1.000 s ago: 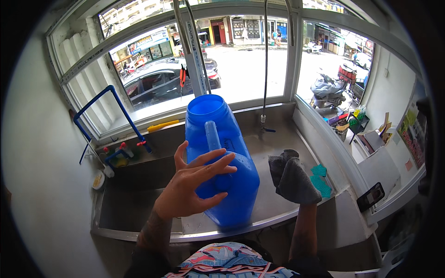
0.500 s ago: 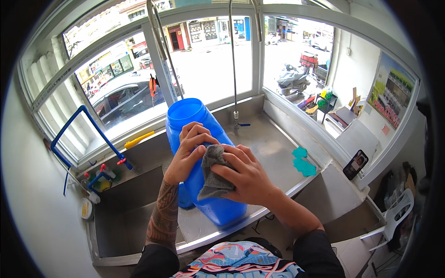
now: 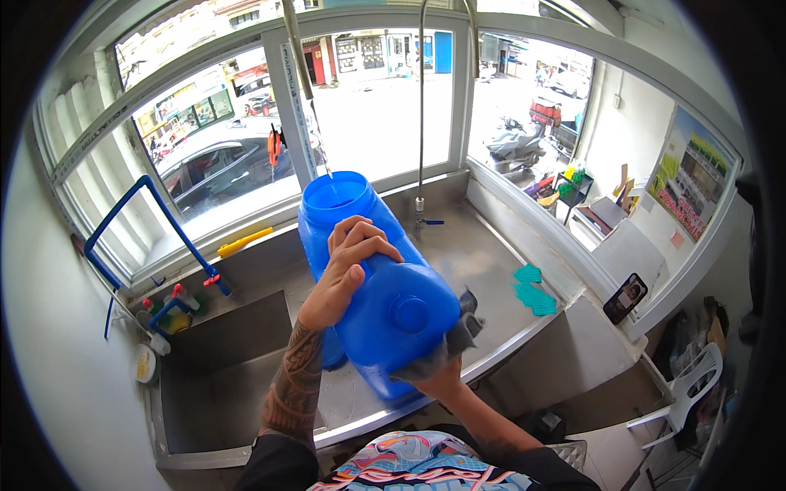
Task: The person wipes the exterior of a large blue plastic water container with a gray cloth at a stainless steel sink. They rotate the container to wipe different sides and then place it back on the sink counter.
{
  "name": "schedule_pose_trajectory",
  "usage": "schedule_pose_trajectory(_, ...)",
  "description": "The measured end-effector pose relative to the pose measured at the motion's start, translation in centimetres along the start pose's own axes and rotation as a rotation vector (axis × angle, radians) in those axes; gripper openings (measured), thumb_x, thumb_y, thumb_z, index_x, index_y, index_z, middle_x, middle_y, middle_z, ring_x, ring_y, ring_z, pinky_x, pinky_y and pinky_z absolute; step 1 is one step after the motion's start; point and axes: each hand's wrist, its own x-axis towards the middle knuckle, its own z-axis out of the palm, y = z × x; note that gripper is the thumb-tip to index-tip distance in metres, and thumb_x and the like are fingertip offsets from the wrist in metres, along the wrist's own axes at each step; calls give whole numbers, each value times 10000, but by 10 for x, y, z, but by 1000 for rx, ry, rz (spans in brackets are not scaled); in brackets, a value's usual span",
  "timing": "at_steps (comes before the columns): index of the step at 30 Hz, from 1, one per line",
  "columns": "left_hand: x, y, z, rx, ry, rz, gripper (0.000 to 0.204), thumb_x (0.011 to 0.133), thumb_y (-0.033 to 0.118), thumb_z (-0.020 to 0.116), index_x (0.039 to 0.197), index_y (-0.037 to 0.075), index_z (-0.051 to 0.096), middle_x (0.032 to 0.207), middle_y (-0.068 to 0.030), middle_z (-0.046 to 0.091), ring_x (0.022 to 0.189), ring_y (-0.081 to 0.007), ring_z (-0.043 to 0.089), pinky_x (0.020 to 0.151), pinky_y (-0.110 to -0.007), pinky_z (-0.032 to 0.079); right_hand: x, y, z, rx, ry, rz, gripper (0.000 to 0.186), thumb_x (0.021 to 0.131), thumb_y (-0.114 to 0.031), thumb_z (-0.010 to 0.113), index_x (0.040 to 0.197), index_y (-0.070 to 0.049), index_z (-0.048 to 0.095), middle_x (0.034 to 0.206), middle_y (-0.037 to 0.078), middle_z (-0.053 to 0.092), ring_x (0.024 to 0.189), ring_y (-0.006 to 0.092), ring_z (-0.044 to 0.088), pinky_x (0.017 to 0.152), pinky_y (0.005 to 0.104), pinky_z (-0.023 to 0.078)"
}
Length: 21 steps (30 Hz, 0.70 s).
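A large blue plastic water jug (image 3: 381,352) leans on the steel counter, its wide round mouth toward the window and a small round spout cap (image 3: 409,313) facing me. My left hand (image 3: 348,266) is closed over the grip at its upper side. Down at the jug's lower right, my right hand (image 3: 440,380) presses a grey cloth (image 3: 463,334) against the wall; the jug and cloth hide most of its fingers. Partly covered by the jug's left side is another blue piece (image 3: 332,350), whose kind I cannot make out.
A steel sink basin (image 3: 225,368) lies to the left, below blue pipes (image 3: 176,217) and a yellow object (image 3: 244,242). A tap (image 3: 420,214) stands behind the jug. Teal gloves (image 3: 534,290) rest on the counter at right, near a propped phone (image 3: 625,299).
The grey cloth and my right hand have moved from the jug's upper face to its lower right side. The jug has turned, so its spout cap now shows. My left hand stays on the jug.
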Motion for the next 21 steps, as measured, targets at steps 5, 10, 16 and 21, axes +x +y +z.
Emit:
schedule_pose_trajectory(5,0,-2,2,-23,15,4,740,977,722,290,1024,101,689,1140,-63,532,1326,-309,334,1172,-513,101,-108,66,18,81,-269,294,1014,651,-493,929,1432,-39,466,1368,218,556,1332,406,495,1126,517,381)
schedule_pose_trajectory(10,-2,-6,3,-38,4,13,659,1003,663,324,1033,119,696,1147,-61,530,1301,-310,344,1172,-522,103,-78,75,16,108,-238,110,1041,624,-479,955,1407,-1,463,1322,216,591,1250,378,579,1060,504,459)
schedule_pose_trajectory(16,-1,-5,3,-37,-2,7,674,1020,662,280,1029,139,705,1139,-63,529,1317,-309,335,1178,-525,89,58,7,-31,563,-63,-68,988,622,-407,983,1381,-16,485,1312,167,603,1214,331,605,1054,467,477)
schedule_pose_trajectory(21,-3,-4,10,-80,118,27,795,1015,698,205,1209,85,673,1273,-99,581,1366,-305,370,1195,-494,162,137,-59,-75,210,-290,-269,679,663,-291,932,1231,-77,629,1248,168,661,1217,328,634,1060,459,462)
